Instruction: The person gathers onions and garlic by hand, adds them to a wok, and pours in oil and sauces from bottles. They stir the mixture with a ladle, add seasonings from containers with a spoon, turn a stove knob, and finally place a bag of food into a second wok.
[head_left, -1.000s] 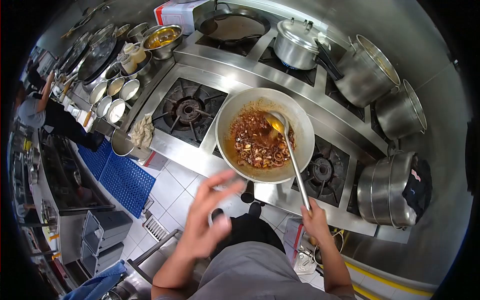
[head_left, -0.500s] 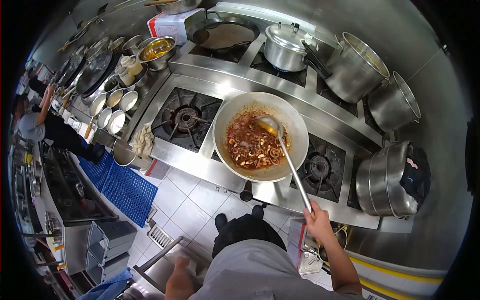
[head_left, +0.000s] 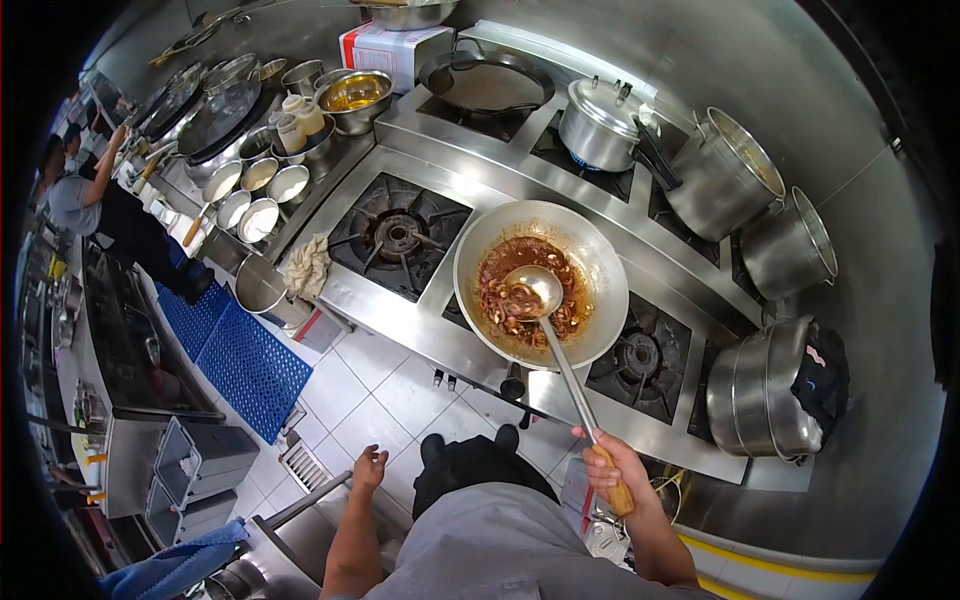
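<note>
A large pale wok [head_left: 607, 300] sits on the stove in front of me, with dark sauce and sliced pieces [head_left: 560, 268] in its bottom. My right hand [head_left: 614, 468] is wrapped round the wooden handle of a long metal ladle [head_left: 570, 375]. The ladle's bowl rests in the sauce, facing up with some food in it. My left hand [head_left: 369, 468] hangs low over the tiled floor, near a metal rail, touching nothing; its fingers are loosely curled and apart.
Left of the wok is a bare burner [head_left: 398, 235], with a crumpled cloth [head_left: 306, 268] at the stove's edge. Behind stand a pressure cooker [head_left: 600, 130] over a blue flame and tall pots [head_left: 725, 180]. Bowls and squeeze bottles [head_left: 292, 133] lie left. A co-worker [head_left: 85, 205] stands far left.
The ladle's bowl has turned upward and moved lower in the wok, now with food in it. My left hand has risen forward into clearer view. The whole view has shifted slightly.
</note>
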